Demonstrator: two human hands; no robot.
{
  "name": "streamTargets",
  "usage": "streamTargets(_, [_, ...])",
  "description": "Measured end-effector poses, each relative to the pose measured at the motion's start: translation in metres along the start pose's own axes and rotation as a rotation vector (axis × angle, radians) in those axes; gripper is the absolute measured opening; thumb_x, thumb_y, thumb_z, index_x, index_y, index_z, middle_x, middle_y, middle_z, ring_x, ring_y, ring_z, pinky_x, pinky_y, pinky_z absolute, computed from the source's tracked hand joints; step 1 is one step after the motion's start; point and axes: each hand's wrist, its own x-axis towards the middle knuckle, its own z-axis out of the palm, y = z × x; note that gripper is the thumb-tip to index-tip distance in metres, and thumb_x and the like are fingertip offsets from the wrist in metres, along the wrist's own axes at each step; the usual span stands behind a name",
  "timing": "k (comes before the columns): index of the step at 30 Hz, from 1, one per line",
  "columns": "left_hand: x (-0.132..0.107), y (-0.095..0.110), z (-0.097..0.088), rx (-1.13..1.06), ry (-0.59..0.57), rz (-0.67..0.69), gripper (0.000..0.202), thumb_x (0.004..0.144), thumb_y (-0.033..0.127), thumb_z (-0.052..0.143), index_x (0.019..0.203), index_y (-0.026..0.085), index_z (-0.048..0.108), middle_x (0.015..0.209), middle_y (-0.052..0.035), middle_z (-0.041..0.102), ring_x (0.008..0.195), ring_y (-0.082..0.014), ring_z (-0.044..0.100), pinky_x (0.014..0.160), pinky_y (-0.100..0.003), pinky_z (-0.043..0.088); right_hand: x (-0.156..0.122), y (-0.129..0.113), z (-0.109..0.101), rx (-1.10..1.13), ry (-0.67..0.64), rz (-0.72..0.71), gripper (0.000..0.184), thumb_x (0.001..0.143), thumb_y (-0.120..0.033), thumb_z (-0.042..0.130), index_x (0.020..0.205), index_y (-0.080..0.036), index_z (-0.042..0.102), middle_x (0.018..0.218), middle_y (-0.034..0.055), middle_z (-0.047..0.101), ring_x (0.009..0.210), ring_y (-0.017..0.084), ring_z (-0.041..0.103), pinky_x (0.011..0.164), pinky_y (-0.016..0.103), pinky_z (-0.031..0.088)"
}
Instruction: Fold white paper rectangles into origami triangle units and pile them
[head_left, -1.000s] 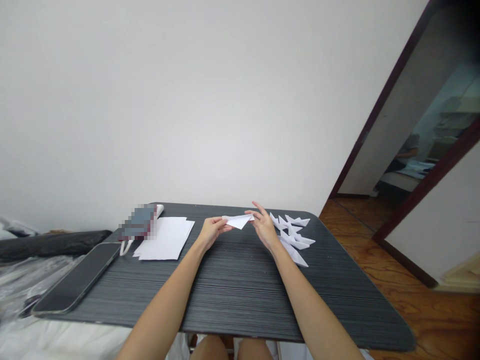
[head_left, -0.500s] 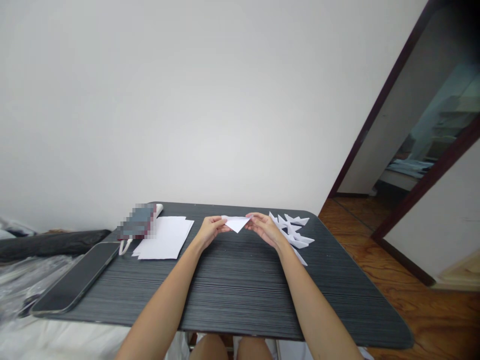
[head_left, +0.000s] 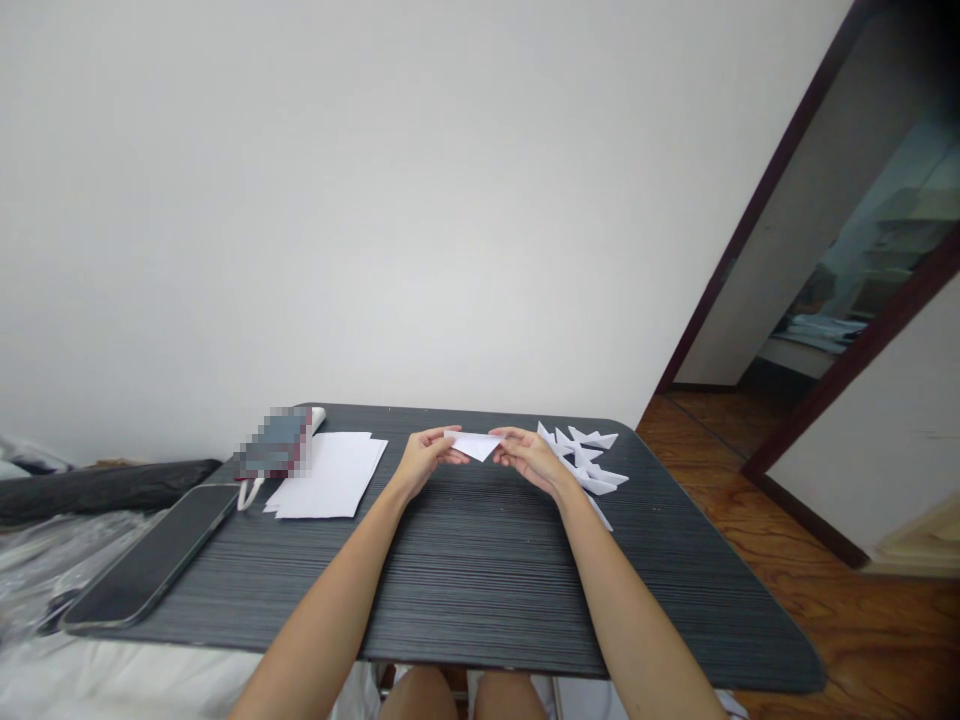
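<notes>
A small folded piece of white paper (head_left: pixel 477 445) is held between my two hands above the far part of the dark table, its pointed corner facing down toward me. My left hand (head_left: pixel 427 460) pinches its left end between thumb and fingers. At the right end, my right hand (head_left: pixel 527 457) grips it the same way. Just right of that hand lie several folded paper boats (head_left: pixel 592 475) in a loose cluster, partly covered by my right wrist. To the left of my left hand rest flat white paper sheets (head_left: pixel 334 485) in a small stack.
A phone (head_left: pixel 154 560) lies on the left of the dark wood-grain table (head_left: pixel 487 580). Behind it a blurred-out dark object (head_left: pixel 274 445) with a white cable overlaps the sheets. A white wall (head_left: pixel 450 200) rises behind the table's far edge; a doorway is at right.
The folded paper has tilted slightly, and its lower point has shifted a little up and to the right. Both hands keep their hold on it.
</notes>
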Motion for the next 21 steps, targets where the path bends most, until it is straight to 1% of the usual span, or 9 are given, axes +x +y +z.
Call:
streamTargets(2, [-0.0004, 0.0001, -0.0002, -0.011, -0.015, -0.006, 0.045, 0.071, 0.021, 0.056, 0.109, 0.000, 0.047, 0.068, -0.0124, 0.065, 0.060, -0.0177, 0.063, 0.056, -0.024, 0.050, 0.0002, -0.0004, -0.0006, 0.016, -0.005, 0.000, 0.024, 0.067, -0.023, 0.060, 0.089, -0.013, 0.061, 0.064, 0.0036, 0.061, 0.057, 0.009, 0.054, 0.049, 0.020, 0.035])
streamTargets(5, [-0.0006, 0.0005, -0.0004, -0.013, -0.022, 0.004, 0.050, 0.071, 0.022, 0.056, 0.114, 0.001, 0.043, 0.070, -0.0123, 0.065, 0.061, -0.0175, 0.063, 0.057, -0.024, 0.050, 0.0006, -0.0002, -0.0010, 0.024, 0.012, -0.006, 0.021, 0.067, -0.023, 0.060, 0.086, -0.013, 0.063, 0.067, 0.0045, 0.062, 0.059, 0.009, 0.054, 0.051, 0.020, 0.036])
streamTargets(7, [-0.0004, 0.0003, -0.0001, -0.011, -0.006, 0.021, 0.054, 0.071, 0.022, 0.056, 0.118, 0.002, 0.040, 0.068, -0.0110, 0.065, 0.061, -0.0173, 0.063, 0.058, -0.025, 0.050, 0.0007, 0.0003, -0.0009, 0.014, 0.031, -0.021, 0.019, 0.065, -0.020, 0.062, 0.082, -0.013, 0.064, 0.070, 0.0045, 0.062, 0.061, 0.009, 0.054, 0.052, 0.020, 0.036])
streamTargets(9, [-0.0003, -0.0004, 0.0006, -0.001, 0.018, 0.034, 0.056, 0.071, 0.023, 0.057, 0.119, 0.003, 0.038, 0.066, -0.0094, 0.065, 0.060, -0.0170, 0.063, 0.057, -0.025, 0.050, 0.0008, 0.0008, -0.0004, -0.015, 0.041, -0.032, 0.017, 0.064, -0.018, 0.062, 0.080, -0.014, 0.065, 0.069, 0.0038, 0.062, 0.060, 0.009, 0.053, 0.052, 0.020, 0.036])
streamTargets(12, [-0.0006, -0.0015, 0.0017, 0.035, 0.035, 0.038, 0.052, 0.069, 0.025, 0.058, 0.114, 0.002, 0.044, 0.065, -0.0083, 0.065, 0.057, -0.0167, 0.062, 0.055, -0.025, 0.049, 0.0010, 0.0011, 0.0006, -0.075, 0.046, -0.032, 0.014, 0.062, -0.016, 0.062, 0.076, -0.013, 0.064, 0.061, 0.0023, 0.060, 0.055, 0.008, 0.052, 0.049, 0.020, 0.035])
streamTargets(16, [-0.0021, -0.0004, 0.0038, 0.064, 0.001, 0.042, 0.044, 0.068, 0.029, 0.059, 0.103, 0.004, 0.053, 0.065, -0.0081, 0.065, 0.056, -0.0172, 0.062, 0.054, -0.027, 0.049, 0.0012, 0.0001, 0.0023, -0.097, 0.084, -0.003, 0.012, 0.062, -0.016, 0.061, 0.073, -0.013, 0.063, 0.050, -0.0005, 0.057, 0.043, 0.007, 0.048, 0.041, 0.018, 0.032])
streamTargets(19, [-0.0031, 0.0025, 0.0052, 0.052, -0.025, 0.043, 0.038, 0.067, 0.030, 0.060, 0.095, 0.004, 0.058, 0.063, -0.0087, 0.064, 0.057, -0.0178, 0.062, 0.055, -0.027, 0.048, 0.0010, -0.0020, 0.0032, -0.066, 0.099, 0.044, 0.014, 0.063, -0.019, 0.060, 0.075, -0.012, 0.063, 0.050, 0.0000, 0.058, 0.038, 0.005, 0.046, 0.036, 0.017, 0.029])
streamTargets(21, [-0.0037, 0.0042, 0.0058, 0.032, -0.023, 0.041, 0.035, 0.067, 0.030, 0.060, 0.090, 0.004, 0.059, 0.063, -0.0097, 0.065, 0.058, -0.0180, 0.062, 0.056, -0.026, 0.048, 0.0011, -0.0033, 0.0034, -0.023, 0.110, 0.050, 0.015, 0.063, -0.020, 0.061, 0.076, -0.012, 0.063, 0.055, 0.0017, 0.060, 0.040, 0.005, 0.048, 0.036, 0.016, 0.031])
